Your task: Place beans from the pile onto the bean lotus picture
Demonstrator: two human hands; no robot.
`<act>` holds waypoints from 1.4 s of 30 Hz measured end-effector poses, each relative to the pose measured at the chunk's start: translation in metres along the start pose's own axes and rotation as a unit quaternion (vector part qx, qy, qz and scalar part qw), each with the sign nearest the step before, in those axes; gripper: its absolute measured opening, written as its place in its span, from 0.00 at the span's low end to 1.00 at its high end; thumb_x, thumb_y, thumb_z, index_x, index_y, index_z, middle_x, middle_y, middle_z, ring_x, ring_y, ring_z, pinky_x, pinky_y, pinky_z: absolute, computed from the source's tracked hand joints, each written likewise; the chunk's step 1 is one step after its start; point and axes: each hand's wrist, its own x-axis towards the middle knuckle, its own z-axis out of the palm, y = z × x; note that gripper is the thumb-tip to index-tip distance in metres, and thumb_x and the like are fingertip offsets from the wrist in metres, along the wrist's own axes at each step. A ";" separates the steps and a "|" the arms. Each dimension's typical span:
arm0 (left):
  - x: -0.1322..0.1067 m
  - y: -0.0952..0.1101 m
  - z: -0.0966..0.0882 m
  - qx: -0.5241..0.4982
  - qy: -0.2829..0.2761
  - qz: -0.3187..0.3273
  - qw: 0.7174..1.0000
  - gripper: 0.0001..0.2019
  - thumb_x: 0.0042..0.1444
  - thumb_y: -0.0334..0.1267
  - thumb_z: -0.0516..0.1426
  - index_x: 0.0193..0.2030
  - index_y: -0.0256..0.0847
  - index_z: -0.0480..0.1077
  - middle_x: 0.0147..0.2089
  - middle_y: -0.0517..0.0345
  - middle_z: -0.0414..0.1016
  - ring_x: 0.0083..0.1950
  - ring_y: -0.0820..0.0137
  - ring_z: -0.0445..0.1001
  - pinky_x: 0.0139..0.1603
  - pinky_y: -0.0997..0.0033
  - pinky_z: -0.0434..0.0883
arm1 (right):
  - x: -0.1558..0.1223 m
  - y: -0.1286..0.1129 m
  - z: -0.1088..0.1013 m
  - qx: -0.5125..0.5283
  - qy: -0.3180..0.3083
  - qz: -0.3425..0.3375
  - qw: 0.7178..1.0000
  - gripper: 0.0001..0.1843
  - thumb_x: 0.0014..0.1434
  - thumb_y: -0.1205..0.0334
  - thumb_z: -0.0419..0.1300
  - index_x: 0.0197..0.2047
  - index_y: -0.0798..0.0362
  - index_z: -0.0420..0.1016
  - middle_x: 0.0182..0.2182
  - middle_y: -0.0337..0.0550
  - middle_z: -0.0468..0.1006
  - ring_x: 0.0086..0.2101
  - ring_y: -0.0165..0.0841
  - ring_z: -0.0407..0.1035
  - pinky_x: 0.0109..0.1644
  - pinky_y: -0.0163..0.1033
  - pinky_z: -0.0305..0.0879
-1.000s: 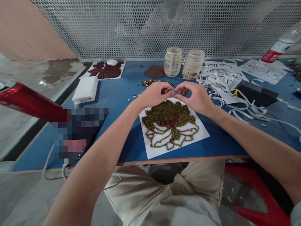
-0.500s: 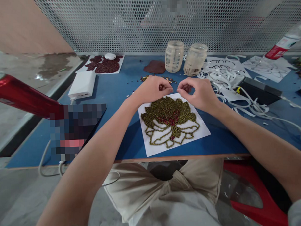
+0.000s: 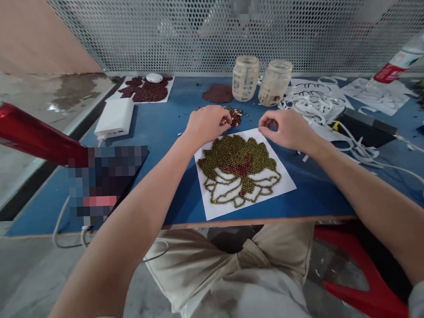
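A sheet of white paper [image 3: 217,210] lies near the table's front edge. On it is a flower picture made of green beans [image 3: 229,151], with red beans [image 3: 242,168] at its centre and several white petals only outlined. My left hand [image 3: 210,122] is closed at the sheet's far left, beside a small pile of mixed beans [image 3: 236,116]; what its fingers hold, if anything, is hidden. At the sheet's far right corner, my right hand [image 3: 283,128] has thumb and forefinger pinched together on or just over the paper's edge; I cannot make out anything between them.
Two cloudy jars [image 3: 246,79] stand behind the pile, near a brown flat piece [image 3: 217,93]. To the left are a white power bank [image 3: 115,117], a dark red bean picture [image 3: 149,90] and a red can [image 3: 30,133]. Paper strips [image 3: 314,106] and cables [image 3: 357,147] crowd the right.
My hands have moved apart: the left shifted left, uncovering more of the bean pile, and the right drew back to the right. The paper has stayed in place.
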 end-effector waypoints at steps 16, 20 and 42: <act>-0.010 -0.033 -0.023 0.012 -0.090 0.039 0.995 0.15 0.64 0.47 0.59 0.51 0.54 0.86 0.47 0.56 0.89 0.50 0.59 0.83 0.49 0.62 0.74 | 0.007 0.048 -0.007 -0.028 -0.070 -0.047 0.996 0.08 0.65 0.52 0.66 0.40 0.44 0.84 0.37 0.43 0.86 0.35 0.41 0.74 0.40 0.48 0.64; -0.006 -0.040 -0.018 -0.011 -0.127 0.066 0.990 0.16 0.63 0.46 0.59 0.53 0.54 0.86 0.50 0.56 0.89 0.50 0.62 0.83 0.50 0.64 0.74 | 0.009 0.053 -0.005 -0.032 -0.091 -0.073 0.993 0.09 0.65 0.49 0.65 0.39 0.43 0.84 0.38 0.44 0.86 0.36 0.42 0.74 0.42 0.50 0.65; -0.003 -0.040 -0.014 -0.003 -0.143 0.054 0.988 0.16 0.62 0.45 0.59 0.53 0.51 0.85 0.47 0.56 0.87 0.49 0.59 0.83 0.50 0.63 0.73 | -0.042 -0.074 -0.006 0.154 -0.252 -0.328 0.897 0.08 0.74 0.63 0.62 0.40 0.48 0.80 0.37 0.42 0.84 0.39 0.37 0.74 0.49 0.45 0.64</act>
